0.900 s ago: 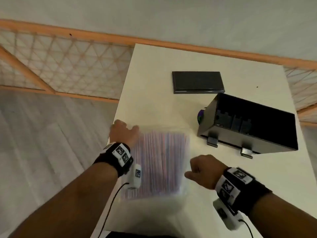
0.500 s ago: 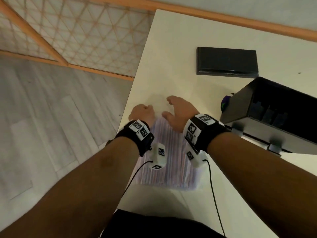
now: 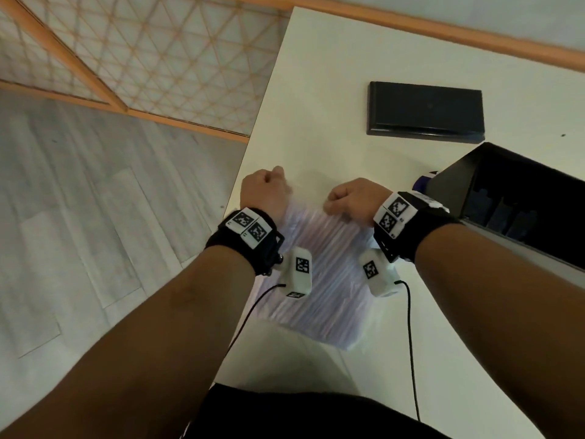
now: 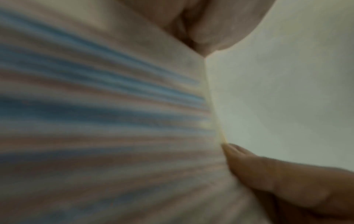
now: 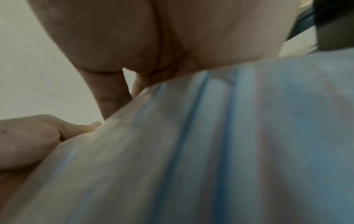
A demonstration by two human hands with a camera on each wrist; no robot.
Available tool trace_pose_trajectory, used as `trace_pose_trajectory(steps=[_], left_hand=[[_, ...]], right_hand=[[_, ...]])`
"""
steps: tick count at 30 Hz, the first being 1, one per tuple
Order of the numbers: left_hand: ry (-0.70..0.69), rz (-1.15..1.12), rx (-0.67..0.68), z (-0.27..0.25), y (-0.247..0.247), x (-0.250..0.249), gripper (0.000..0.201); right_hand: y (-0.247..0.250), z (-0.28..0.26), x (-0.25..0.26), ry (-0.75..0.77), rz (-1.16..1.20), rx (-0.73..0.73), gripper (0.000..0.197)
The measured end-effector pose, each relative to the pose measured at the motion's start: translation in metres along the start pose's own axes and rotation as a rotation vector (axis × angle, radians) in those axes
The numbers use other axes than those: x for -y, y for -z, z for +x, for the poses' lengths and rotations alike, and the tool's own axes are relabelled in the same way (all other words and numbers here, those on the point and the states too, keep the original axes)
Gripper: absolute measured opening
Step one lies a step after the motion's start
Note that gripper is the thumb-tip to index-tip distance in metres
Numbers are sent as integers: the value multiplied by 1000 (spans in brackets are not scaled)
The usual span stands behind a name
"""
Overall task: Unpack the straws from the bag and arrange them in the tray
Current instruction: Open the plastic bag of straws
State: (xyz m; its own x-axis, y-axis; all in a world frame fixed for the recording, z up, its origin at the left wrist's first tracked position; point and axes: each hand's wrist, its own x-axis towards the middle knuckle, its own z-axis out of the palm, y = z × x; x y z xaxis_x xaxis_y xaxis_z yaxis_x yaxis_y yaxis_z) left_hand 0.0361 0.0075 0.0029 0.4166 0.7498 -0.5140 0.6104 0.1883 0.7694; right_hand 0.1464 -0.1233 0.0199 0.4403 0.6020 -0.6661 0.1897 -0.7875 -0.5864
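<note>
Pinching the crinkly clear bag point(image 3: 319, 280) of thin straws point(image 3: 329, 264): left hand point(image 3: 264, 193), right hand point(image 3: 354, 198).

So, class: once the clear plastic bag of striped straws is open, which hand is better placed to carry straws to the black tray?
Right hand: it grips the bag on the side nearest the tray.
</note>
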Motion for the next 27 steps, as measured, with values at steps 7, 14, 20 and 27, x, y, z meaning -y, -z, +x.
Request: trace_pose_trajectory(steps=[7, 14, 20, 27], left_hand=[[-191, 390, 501, -22, -10, -19, 42], [-432, 525, 317, -45, -5, -28, 51], [-496, 397, 211, -42, 15, -35, 45], [-578, 353, 170, -55, 13, -44, 47]], right_hand=[[2, -25, 8, 18, 216, -127, 6], [10, -49, 8, 34, 109, -239, 16], [26, -89, -7, 73, -132, -267, 19], [41, -128, -21, 103, -227, -343, 19]])
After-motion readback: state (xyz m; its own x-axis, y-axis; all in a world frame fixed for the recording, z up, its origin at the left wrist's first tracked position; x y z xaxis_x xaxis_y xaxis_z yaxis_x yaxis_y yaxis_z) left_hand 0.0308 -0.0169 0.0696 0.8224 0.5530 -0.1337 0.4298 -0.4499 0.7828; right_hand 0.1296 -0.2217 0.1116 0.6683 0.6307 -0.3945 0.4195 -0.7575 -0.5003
